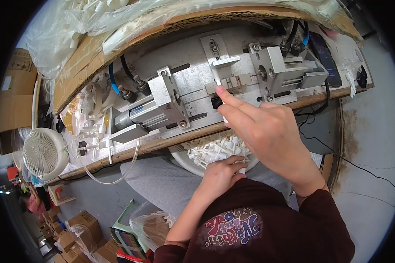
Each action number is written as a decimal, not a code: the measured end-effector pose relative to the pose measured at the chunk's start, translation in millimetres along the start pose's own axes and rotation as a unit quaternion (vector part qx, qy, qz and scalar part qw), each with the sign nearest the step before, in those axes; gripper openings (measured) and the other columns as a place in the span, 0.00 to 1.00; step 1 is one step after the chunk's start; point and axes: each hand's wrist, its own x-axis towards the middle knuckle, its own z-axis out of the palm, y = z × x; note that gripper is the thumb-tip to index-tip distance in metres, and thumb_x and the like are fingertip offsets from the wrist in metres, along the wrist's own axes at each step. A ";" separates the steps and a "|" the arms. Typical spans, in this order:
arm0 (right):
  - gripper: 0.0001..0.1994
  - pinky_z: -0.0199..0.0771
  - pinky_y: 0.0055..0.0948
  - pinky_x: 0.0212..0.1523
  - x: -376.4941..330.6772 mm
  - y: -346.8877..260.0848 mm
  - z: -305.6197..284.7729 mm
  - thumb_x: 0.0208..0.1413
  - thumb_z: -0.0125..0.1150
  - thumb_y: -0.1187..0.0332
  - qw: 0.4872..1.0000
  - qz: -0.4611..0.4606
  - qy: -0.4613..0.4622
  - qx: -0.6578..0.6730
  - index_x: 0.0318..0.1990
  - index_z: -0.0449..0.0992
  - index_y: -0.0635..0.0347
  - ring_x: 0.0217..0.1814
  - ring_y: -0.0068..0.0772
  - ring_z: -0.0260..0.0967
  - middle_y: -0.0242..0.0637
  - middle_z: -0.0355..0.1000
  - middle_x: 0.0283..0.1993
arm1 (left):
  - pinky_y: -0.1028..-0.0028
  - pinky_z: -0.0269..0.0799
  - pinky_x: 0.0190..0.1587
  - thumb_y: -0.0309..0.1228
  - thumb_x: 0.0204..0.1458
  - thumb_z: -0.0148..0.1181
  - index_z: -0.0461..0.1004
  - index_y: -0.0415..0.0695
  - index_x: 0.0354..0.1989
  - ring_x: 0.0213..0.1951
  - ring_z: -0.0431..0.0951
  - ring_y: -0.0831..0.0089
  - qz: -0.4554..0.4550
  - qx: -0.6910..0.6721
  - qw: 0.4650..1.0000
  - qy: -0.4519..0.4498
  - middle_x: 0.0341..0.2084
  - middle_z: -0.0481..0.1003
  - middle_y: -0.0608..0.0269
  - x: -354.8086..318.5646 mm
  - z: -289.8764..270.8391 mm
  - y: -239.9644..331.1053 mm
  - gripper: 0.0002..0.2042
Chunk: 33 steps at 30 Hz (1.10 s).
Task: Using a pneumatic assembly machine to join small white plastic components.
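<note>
Head view: at frame center the right hand (267,131) reaches up to the metal jig (226,83), its fingers pinched together on a small white part (217,80) set upright at the jig's slot. Below it, the left hand (221,173) rests curled in a white bowl (176,151) of white parts (213,147) on the lap, fingers closed on one of them. An air cylinder (138,116) sits left of the jig on the tabletop (131,151). A small fan (44,153) stands at far left.

Matt brushed-metal press fixture (193,83), white smooth plastic parts (215,149), rough wooden bench edge (131,151), crinkled glossy plastic bag (66,30).
</note>
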 end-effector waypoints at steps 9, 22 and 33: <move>0.07 0.74 0.27 0.25 -0.6 2.6 3.0 0.49 0.65 0.72 0.998 -0.020 0.036 0.040 0.36 0.79 0.63 0.24 0.33 0.77 0.44 0.78 0.54 | 0.66 0.79 0.40 0.34 0.46 0.69 0.80 0.45 0.45 0.39 0.82 0.61 0.016 0.057 0.995 0.083 0.52 0.77 0.61 -4.8 24.7 -14.4 0.16; 0.11 0.77 0.35 0.49 -56.5 -9.1 50.7 0.45 0.72 0.65 0.946 -0.074 -0.033 0.313 0.34 0.80 0.59 0.52 0.39 0.75 0.35 0.77 0.54 | 0.63 0.71 0.43 0.33 0.37 0.73 0.75 0.43 0.47 0.42 0.75 0.60 0.012 0.242 0.958 0.156 0.40 0.74 0.58 -55.1 53.7 -7.1 0.25; 0.22 0.73 0.39 0.57 -181.5 1.6 138.4 0.42 0.70 0.72 0.980 0.053 -0.062 0.184 0.48 0.76 0.61 0.60 0.45 0.67 0.43 0.67 0.60 | 0.65 0.70 0.38 0.28 0.39 0.61 0.74 0.46 0.21 0.34 0.75 0.65 0.092 0.409 0.901 0.111 0.24 0.73 0.64 -39.6 86.4 -64.6 0.02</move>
